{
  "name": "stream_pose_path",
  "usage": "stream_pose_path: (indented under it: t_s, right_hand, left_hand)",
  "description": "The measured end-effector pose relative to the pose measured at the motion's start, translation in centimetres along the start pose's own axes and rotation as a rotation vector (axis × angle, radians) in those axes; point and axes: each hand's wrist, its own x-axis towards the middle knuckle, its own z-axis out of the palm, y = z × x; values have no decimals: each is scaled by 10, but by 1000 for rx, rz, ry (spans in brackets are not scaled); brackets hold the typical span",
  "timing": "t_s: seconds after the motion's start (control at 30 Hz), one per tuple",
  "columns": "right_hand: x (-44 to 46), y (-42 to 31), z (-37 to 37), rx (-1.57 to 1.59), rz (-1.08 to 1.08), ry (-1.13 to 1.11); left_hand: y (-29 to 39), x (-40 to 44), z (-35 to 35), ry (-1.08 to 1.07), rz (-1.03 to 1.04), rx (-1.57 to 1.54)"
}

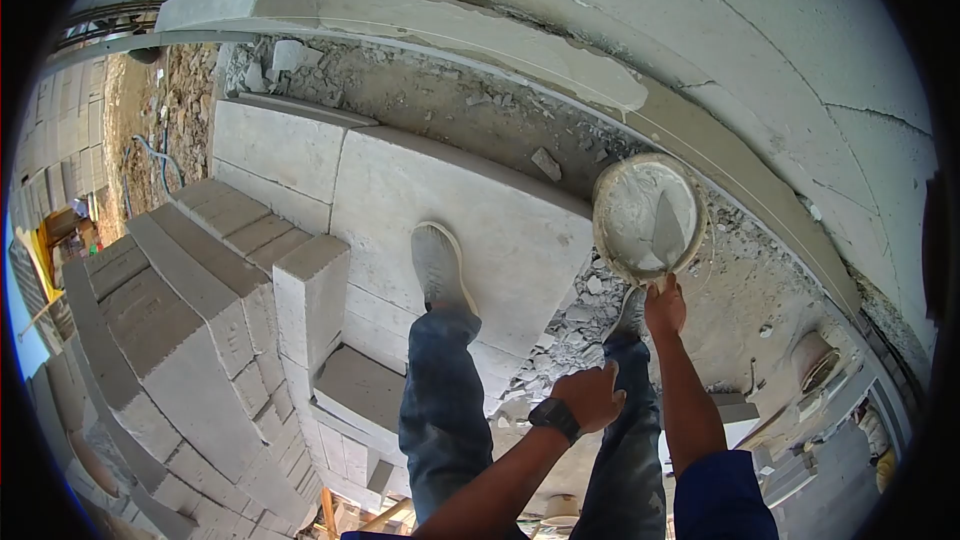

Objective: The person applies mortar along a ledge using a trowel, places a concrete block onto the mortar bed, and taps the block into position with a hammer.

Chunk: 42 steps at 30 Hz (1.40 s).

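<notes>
My right hand (665,308) is closed around the handle of a trowel (668,230), whose blade lies in pale wet mortar (635,205). The mortar is inside a round bucket (602,230) with a crusted rim, beside the wall. My left hand (592,398), with a black watch on the wrist, hangs over my leg, its fingers curled; whether anything is in them is hidden.
Under one foot is a large pale block (460,210); the other foot stands among rubble (580,315). Stacked blocks (200,350) rise at the left. A thin string runs along the block wall (480,25). Another bucket (815,360) lies at the right.
</notes>
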Motion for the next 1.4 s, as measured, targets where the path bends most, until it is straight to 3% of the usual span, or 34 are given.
stream_pose_path:
  t_s: [0.17, 0.27, 0.47, 0.57, 0.63, 0.83, 0.93, 1.0, 1.13, 1.23, 1.4]
  right_hand:
    - [53, -23, -5, -85, -53, -263]
    - [33, -46, -53, -36, 64, -236]
    - [-36, -57, -79, 331, 167, -198]
    - [-68, -142, -99, 416, 173, -207]
    - [-74, -196, -90, 526, 92, -230]
    - [-47, -464, -62, 1123, -102, -452]
    - [-25, -607, -22, 1148, -243, -307]
    - [-5, -700, 34, 1113, -365, -43]
    - [-36, -860, 35, 851, -309, 16]
    - [-59, -895, 38, 826, -264, 67]
    - [-101, -822, 18, 1065, -339, 29]
  left_hand:
    - [2, 1, -9, -67, -37, -32]
    - [-8, -3, -10, -29, -7, -11]
    - [-27, -26, -51, 30, -81, 117]
    - [-31, -39, -80, 62, -152, 153]
    - [-34, -49, -105, -28, -157, 110]
    - [-79, -75, -186, -214, -159, -2]
    - [-104, -84, -225, -100, -79, -65]
    - [-127, -83, -236, 53, 64, -157]
    - [-154, -94, -220, 263, 178, -375]
    - [-167, -99, -223, 315, 186, -513]
    - [-169, -77, -217, 398, 215, -668]
